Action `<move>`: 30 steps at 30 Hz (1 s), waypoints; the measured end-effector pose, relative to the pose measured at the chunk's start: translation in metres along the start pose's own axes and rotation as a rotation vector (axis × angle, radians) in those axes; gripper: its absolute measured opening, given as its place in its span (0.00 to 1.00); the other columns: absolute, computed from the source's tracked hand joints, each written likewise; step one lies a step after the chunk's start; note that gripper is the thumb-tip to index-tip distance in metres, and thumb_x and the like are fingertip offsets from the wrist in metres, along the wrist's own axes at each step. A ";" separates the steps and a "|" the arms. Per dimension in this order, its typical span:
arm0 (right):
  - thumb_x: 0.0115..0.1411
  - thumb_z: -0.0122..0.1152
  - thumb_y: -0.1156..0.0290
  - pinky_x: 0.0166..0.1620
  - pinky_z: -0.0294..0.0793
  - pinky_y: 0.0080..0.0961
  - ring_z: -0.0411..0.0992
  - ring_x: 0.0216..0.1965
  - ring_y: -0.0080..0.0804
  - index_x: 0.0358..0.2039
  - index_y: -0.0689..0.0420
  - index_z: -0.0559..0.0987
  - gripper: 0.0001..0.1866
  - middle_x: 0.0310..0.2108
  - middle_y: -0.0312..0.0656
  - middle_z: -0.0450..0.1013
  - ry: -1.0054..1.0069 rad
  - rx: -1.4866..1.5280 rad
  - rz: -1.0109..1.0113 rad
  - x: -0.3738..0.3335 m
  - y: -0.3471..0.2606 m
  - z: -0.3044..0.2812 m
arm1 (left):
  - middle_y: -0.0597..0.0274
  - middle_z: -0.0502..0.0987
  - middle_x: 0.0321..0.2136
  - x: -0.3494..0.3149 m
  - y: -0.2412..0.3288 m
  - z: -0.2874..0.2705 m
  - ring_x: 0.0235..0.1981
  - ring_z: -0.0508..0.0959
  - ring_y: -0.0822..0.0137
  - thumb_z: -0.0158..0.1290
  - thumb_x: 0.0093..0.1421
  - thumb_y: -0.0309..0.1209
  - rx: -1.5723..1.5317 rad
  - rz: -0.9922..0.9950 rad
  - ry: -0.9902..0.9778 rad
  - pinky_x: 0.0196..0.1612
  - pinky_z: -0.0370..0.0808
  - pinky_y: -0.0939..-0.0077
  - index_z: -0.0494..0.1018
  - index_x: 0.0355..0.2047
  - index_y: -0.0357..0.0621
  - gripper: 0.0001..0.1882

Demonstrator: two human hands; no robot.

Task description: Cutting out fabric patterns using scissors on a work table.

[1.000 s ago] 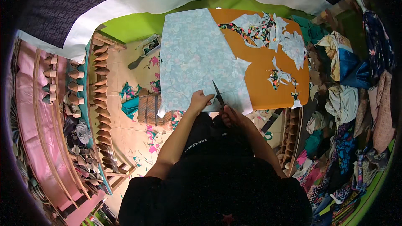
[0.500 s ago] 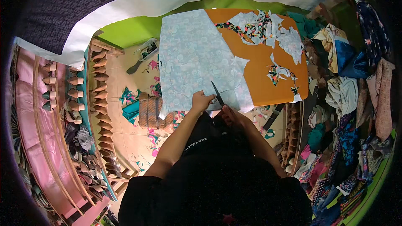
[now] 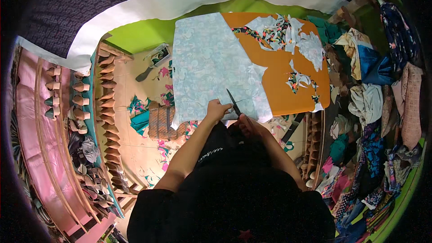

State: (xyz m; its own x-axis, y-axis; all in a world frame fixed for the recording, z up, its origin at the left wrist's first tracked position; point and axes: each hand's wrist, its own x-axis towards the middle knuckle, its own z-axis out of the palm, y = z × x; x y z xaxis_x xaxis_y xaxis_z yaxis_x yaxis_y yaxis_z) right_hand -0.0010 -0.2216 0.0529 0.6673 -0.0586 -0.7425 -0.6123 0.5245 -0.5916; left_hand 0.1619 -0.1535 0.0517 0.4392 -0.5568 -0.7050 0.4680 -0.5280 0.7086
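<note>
A large sheet of pale blue-grey patterned cloth [image 3: 202,58] lies spread over the left part of an orange-brown tabletop [image 3: 288,103]. My left hand [image 3: 218,109] is at its near edge, fingers closed in a pinch on the cloth. Just to the right, my right hand [image 3: 248,125] grips dark scissors [image 3: 233,101]. Their blades point away from me and slightly left, over the cloth near its front edge. How far apart the blades are is too small to tell.
Cut floral scraps [image 3: 279,31] lie at the table's far right. Shoe lasts [image 3: 108,94] line a rack on the left. A brown woven bag [image 3: 161,121] and scraps are on the floor. Heaped fabrics [image 3: 366,103] fill the right side.
The view has shifted slightly, so the table sits a little lower. Both hands and the scissors hold almost the same place at the cloth's near edge.
</note>
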 end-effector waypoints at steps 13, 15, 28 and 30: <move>0.51 0.35 0.39 0.23 0.52 0.11 0.54 0.20 0.17 0.31 0.56 0.67 0.30 0.19 0.29 0.56 -0.003 -0.127 -0.079 -0.014 -0.016 -0.002 | 0.58 0.69 0.13 0.015 -0.015 -0.007 0.12 0.71 0.71 0.59 0.39 0.25 -0.006 -0.066 -0.037 0.09 0.63 0.83 0.64 0.15 0.36 0.13; 0.51 0.35 0.39 0.23 0.53 0.12 0.54 0.19 0.18 0.30 0.56 0.67 0.30 0.19 0.29 0.57 0.016 -0.170 -0.045 -0.020 -0.024 0.002 | 0.59 0.67 0.13 0.026 -0.028 -0.011 0.13 0.72 0.71 0.60 0.38 0.26 0.009 0.014 -0.030 0.09 0.64 0.83 0.60 0.14 0.39 0.16; 0.55 0.36 0.45 0.22 0.50 0.09 0.51 0.19 0.13 0.29 0.53 0.66 0.23 0.19 0.25 0.54 -0.182 0.050 -0.168 0.001 0.001 -0.011 | 0.58 0.67 0.17 0.018 -0.017 -0.011 0.20 0.75 0.63 0.57 0.40 0.20 -0.158 -0.073 -0.183 0.15 0.72 0.80 0.59 0.18 0.34 0.14; 0.55 0.37 0.45 0.23 0.48 0.08 0.50 0.20 0.12 0.29 0.51 0.65 0.21 0.20 0.23 0.52 -0.266 0.148 -0.148 0.002 -0.003 -0.014 | 0.54 0.69 0.19 0.014 -0.013 -0.011 0.19 0.75 0.63 0.57 0.39 0.19 -0.081 -0.072 -0.117 0.15 0.73 0.79 0.58 0.18 0.34 0.15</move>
State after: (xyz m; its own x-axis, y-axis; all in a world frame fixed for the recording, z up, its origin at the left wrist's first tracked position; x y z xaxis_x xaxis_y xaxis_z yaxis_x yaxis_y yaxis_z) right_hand -0.0041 -0.2353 0.0491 0.8435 0.0705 -0.5325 -0.4455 0.6457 -0.6201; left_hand 0.1704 -0.1480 0.0324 0.3123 -0.5931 -0.7421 0.5572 -0.5183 0.6487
